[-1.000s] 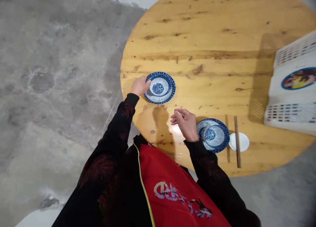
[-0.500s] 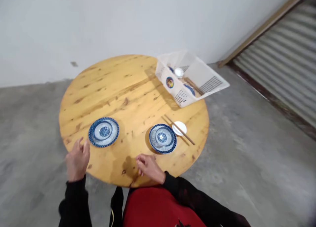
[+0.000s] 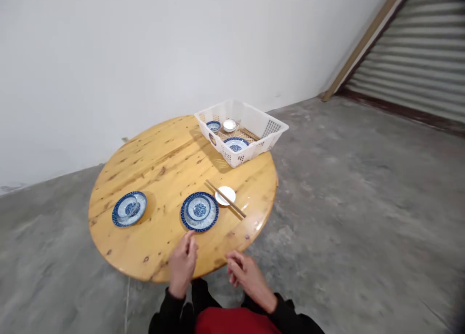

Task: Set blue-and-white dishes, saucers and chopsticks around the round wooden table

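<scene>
My left hand [image 3: 183, 261] hangs over the table's near edge, fingers loosely bent and apart, with nothing in it. Just beyond its fingertips is a blue-and-white plate [image 3: 189, 224] bearing a small patterned bowl [image 3: 199, 208]. To the right, my right hand [image 3: 250, 278], also holding nothing, hovers by the rim with half-curled fingers. A pair of chopsticks [image 3: 236, 207] lies slanted across a small white dish [image 3: 220, 198], right of that plate. Farther left, a second blue-rimmed plate [image 3: 140, 217] carries another bowl [image 3: 127, 207].
The round wooden table [image 3: 152, 172] stands near a white wall [image 3: 145, 48]. At its far right side, a white plastic basket [image 3: 256, 152] contains a bowl, white dishes, a patterned plate and chopsticks. A corrugated shutter [image 3: 417, 68] rises beyond the concrete floor [image 3: 345, 203].
My view has shifted to the right around the table, so the tableware appears farther left. Both hands have moved rightward along the near edge, and my left hand is now by the middle plate.
</scene>
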Action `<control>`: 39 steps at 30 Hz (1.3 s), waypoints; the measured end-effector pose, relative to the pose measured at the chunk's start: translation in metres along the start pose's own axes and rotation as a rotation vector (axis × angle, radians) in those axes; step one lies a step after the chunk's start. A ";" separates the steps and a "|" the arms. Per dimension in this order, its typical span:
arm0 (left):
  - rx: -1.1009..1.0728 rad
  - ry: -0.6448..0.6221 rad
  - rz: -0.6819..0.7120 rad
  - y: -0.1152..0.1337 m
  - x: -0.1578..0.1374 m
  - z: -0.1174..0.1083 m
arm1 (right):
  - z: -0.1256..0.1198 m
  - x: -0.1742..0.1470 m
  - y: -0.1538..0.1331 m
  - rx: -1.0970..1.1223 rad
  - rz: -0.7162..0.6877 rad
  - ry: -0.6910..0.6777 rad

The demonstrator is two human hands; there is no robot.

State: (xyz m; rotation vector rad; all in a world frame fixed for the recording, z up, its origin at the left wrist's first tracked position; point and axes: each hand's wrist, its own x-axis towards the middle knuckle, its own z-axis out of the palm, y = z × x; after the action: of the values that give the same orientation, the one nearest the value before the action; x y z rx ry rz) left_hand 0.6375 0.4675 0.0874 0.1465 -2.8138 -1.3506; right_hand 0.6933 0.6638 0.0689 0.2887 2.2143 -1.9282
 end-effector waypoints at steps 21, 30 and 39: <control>-0.086 -0.225 0.142 0.149 -0.020 0.157 | -0.207 -0.039 0.056 0.290 0.191 0.336; -0.137 -0.063 0.005 0.172 0.040 0.200 | -0.305 0.088 -0.008 0.079 0.051 0.274; -0.214 -0.040 -0.023 0.206 0.094 0.259 | -0.388 0.201 -0.093 -0.094 -0.206 0.240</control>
State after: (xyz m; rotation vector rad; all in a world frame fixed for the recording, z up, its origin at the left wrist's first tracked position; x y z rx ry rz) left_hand 0.5136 0.7878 0.0834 0.1498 -2.6822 -1.6647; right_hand 0.4683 1.0396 0.1561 0.3021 2.5729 -1.9731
